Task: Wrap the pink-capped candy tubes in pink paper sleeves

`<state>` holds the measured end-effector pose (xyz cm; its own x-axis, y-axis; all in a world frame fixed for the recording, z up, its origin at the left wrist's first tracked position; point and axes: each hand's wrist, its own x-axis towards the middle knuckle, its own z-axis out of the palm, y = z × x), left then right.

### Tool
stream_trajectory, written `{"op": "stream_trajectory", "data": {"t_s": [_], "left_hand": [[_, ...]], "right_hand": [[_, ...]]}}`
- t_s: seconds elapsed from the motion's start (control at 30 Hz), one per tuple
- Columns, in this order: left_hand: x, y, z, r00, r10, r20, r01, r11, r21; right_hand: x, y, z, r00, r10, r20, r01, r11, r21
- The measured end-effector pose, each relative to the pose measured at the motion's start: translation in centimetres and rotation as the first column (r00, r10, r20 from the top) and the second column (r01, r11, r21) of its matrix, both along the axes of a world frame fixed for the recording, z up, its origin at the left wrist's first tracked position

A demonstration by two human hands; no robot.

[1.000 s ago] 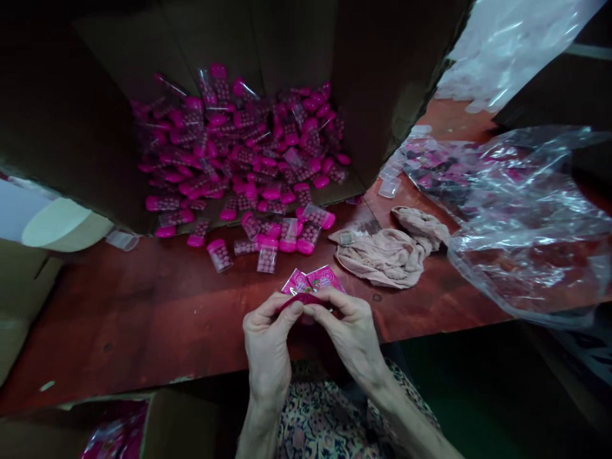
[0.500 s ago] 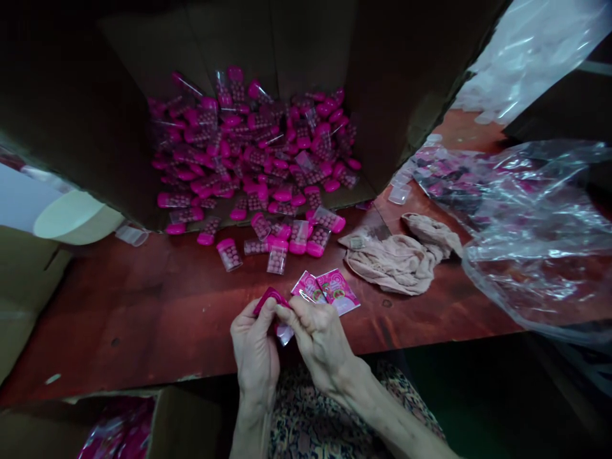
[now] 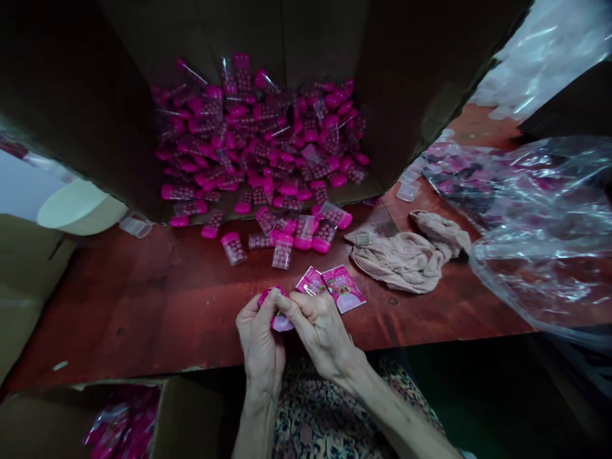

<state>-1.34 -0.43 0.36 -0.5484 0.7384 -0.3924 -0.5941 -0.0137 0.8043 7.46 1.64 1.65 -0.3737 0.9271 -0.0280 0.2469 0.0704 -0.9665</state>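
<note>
Between my two hands is a small pink printed packet [image 3: 282, 322], held just above the front part of the red table. My left hand [image 3: 261, 335] pinches its left side. The fingers of my right hand [image 3: 321, 331] are closed on the packet's right side, touching the left fingertips. Much of the packet is hidden behind the fingers. Just beyond my right hand lie two flat pink packets [image 3: 344, 290], partly overlapping. Farther back, several clear tubes of pink balls with pink caps [image 3: 282, 250] lie on the table.
A large cardboard box [image 3: 392, 127], open toward me, holds a heap of pink-capped tubes. A crumpled pale cloth [image 3: 406, 258] and clear plastic bag [image 3: 535, 268] lie right. At left are a white bowl [image 3: 81, 207] and, below, a carton [image 3: 184, 414] with pink packets.
The view has shifted slightly. The packet between my hands has turned, showing more of its printed face. Both hands keep hold of it.
</note>
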Motion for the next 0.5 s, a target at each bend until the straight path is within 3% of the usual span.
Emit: {"op": "stream_trajectory", "data": {"t_s": [0.23,0.33,0.5], "left_hand": [[-0.9,-0.2,0.1,0.997,0.025,-0.079,-0.024,1.000,0.015],[-1.2,-0.3,0.1,0.998,0.038,-0.055,-0.037,0.999,0.028],[-1.8,0.1,0.0,0.994,0.113,0.008,-0.113,0.993,0.040]], "right_hand": [[0.8,0.8,-0.2,0.973,-0.065,-0.221,0.024,0.983,-0.182],[0.0,0.3,-0.5,0.987,-0.044,-0.156,0.029,0.995,-0.096],[-1.2,0.4,-1.0,0.999,-0.027,0.039,0.020,0.983,0.181]]}}
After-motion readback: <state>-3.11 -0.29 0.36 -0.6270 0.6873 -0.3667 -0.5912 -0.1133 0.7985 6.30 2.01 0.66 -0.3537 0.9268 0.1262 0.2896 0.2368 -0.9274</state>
